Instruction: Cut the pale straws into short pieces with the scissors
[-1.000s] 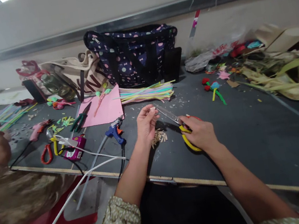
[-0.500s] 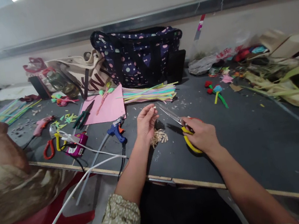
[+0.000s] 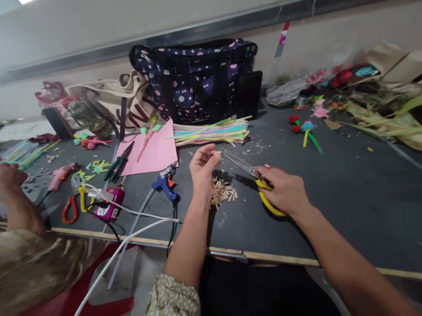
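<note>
My right hand [image 3: 283, 189] is closed round the yellow handles of a pair of scissors [image 3: 241, 165], whose blades point up and left. Their tips are close to the fingertips of my left hand [image 3: 203, 169]. Thumb and finger of that hand pinch a small pale piece [image 3: 217, 152], too small to make out well. A pile of short beige pieces [image 3: 223, 192] lies on the dark table below my left hand. Behind it is a bundle of pastel pipe cleaners [image 3: 210, 132].
A blue glue gun [image 3: 165, 184], white cable [image 3: 127, 238], red-handled tool [image 3: 69, 209] and pink sheet [image 3: 161, 153] lie left. A dark patterned bag [image 3: 199, 84] stands behind. Pipe-cleaner flowers [image 3: 305, 128] and dry husks [image 3: 402, 115] lie right. Another person's hands [image 3: 6, 181] are far left.
My left hand has shifted slightly left and its fingers have turned around the small piece. The other person's hands have moved right, and the scissors are nearly where they were.
</note>
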`<state>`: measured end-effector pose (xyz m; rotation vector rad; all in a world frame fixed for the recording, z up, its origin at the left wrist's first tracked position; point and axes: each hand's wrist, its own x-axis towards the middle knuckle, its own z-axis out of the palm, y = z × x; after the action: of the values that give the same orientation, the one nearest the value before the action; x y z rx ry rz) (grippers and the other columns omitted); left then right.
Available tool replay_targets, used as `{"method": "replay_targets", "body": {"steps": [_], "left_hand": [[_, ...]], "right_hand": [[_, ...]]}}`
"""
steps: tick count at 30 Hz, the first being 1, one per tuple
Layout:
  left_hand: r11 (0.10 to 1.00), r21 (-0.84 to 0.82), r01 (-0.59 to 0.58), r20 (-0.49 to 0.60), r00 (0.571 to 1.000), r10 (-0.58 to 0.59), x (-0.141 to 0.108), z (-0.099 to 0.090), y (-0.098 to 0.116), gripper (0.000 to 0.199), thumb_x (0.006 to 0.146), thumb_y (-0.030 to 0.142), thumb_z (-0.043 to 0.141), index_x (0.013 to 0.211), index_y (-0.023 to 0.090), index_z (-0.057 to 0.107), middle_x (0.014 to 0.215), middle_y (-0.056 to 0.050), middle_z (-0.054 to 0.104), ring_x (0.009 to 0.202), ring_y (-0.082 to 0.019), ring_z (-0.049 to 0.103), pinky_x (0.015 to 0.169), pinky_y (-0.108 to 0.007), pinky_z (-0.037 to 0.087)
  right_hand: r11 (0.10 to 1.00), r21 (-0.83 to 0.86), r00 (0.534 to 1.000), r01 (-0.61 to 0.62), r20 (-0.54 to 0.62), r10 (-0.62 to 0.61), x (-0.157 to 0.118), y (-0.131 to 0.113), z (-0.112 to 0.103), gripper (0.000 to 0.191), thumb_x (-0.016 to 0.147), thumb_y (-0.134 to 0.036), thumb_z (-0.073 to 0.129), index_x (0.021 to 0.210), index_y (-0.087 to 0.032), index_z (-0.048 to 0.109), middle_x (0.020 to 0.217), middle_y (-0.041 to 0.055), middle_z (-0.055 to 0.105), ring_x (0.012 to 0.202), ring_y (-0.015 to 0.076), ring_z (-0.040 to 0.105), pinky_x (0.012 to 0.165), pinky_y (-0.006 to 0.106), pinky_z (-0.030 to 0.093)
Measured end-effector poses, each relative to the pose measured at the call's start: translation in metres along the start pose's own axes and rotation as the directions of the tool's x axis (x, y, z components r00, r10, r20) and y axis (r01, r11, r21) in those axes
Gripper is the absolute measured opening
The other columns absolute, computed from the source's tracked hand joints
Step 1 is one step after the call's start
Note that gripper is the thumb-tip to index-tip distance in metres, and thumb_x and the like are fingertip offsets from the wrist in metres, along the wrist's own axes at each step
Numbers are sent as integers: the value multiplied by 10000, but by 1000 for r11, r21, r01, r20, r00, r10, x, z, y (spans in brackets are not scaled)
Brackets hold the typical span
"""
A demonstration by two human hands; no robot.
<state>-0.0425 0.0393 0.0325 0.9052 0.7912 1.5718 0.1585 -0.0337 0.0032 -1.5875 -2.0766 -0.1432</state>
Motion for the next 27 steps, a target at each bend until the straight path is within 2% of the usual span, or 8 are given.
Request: {"method": "replay_targets", "body": {"steps": [5,15,22,27], "left_hand": [[998,-43,48,-35,998,-49,1,0,0,323,602,253,809,896,189,692,771,9,632,639,-72,575,602,-200,478],[985,-98,143,-28,989,-146,-1,2,-5,267,624,286,799,817,172,654,717,13,644,638,-106,633,630,-241,526],[986,-100,131,-42,990,-136,-1,3,-5,275,624,286,804,829,171,663,692,18,643,610,-91,630,619,-219,515],[983,-116,140,-39,989,-145,-1,3,-5,294,620,285,809,858,167,683,745,8,667,616,-73,622,631,-203,508]], "right_hand": [[1000,-13,1000,3,26,-3,0,-1,0,364,796,-234,539,1153,-237,610,891,-2,688,818,130,630,626,216,400],[999,-49,1000,11,9,-10,-1,-2,0,370,799,-242,528,1161,-238,604,895,0,681,817,128,612,617,225,377],[998,-64,1000,4,22,-2,-1,-2,0,367,819,-252,516,1176,-234,601,944,25,687,820,145,611,630,227,392],[1000,-11,1000,0,-22,0,-1,-2,1,369,796,-224,534,1158,-230,606,914,6,691,826,134,625,642,217,401]]}}
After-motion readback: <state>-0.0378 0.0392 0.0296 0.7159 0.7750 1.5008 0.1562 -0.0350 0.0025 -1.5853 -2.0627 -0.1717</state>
